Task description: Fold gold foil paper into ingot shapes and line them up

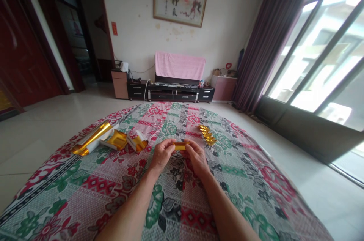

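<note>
A small folded strip of gold foil paper [180, 146] is held level between my two hands, above the patterned cloth. My left hand [162, 153] pinches its left end between thumb and fingers. At the right end, my right hand [196, 154] grips it the same way. Just beyond my right hand lies a short row of folded gold pieces [207, 134]. Off to the left rest a shiny gold foil roll or stack [95, 138], a curled gold sheet [117, 140] and another gold and white sheet [137, 141].
The flowered cloth [122, 203] covers the broad round surface in front of me. Beyond it stand a low black cabinet [173, 95] and a screen under a pink cloth [180, 65]. A purple curtain [261, 43] and windows are on the right, a red door [25, 43] on the left.
</note>
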{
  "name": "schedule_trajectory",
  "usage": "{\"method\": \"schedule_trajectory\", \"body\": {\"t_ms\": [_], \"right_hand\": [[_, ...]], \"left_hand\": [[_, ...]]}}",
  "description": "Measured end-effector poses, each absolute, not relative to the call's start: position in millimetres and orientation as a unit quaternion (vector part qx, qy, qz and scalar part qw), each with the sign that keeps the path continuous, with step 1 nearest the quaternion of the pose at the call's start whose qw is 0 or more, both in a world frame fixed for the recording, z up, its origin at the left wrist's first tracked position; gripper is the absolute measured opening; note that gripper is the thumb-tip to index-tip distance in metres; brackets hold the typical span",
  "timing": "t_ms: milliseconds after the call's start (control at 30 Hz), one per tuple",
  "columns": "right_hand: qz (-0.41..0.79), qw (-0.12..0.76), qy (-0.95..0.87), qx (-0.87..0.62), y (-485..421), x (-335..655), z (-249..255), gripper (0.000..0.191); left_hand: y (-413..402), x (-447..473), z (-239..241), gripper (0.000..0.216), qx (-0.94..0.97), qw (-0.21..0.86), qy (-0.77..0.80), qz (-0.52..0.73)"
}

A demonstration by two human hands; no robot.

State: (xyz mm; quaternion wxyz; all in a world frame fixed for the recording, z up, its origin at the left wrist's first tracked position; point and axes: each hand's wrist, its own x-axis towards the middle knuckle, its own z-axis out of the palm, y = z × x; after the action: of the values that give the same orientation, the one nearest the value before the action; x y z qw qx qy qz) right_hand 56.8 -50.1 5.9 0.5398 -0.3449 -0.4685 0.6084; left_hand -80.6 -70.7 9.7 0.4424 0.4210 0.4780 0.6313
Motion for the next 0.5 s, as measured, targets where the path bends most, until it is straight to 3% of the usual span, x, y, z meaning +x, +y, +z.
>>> {"method": "schedule_trajectory", "body": {"t_ms": [500], "right_hand": [[0.609, 0.539, -0.47, -0.342, -50.4, 59.3, 5.0, 0.039]], "left_hand": [[-69.4, -80.2, 8.5, 0.029, 0.424, 0.438, 0.483, 0.628]]}}
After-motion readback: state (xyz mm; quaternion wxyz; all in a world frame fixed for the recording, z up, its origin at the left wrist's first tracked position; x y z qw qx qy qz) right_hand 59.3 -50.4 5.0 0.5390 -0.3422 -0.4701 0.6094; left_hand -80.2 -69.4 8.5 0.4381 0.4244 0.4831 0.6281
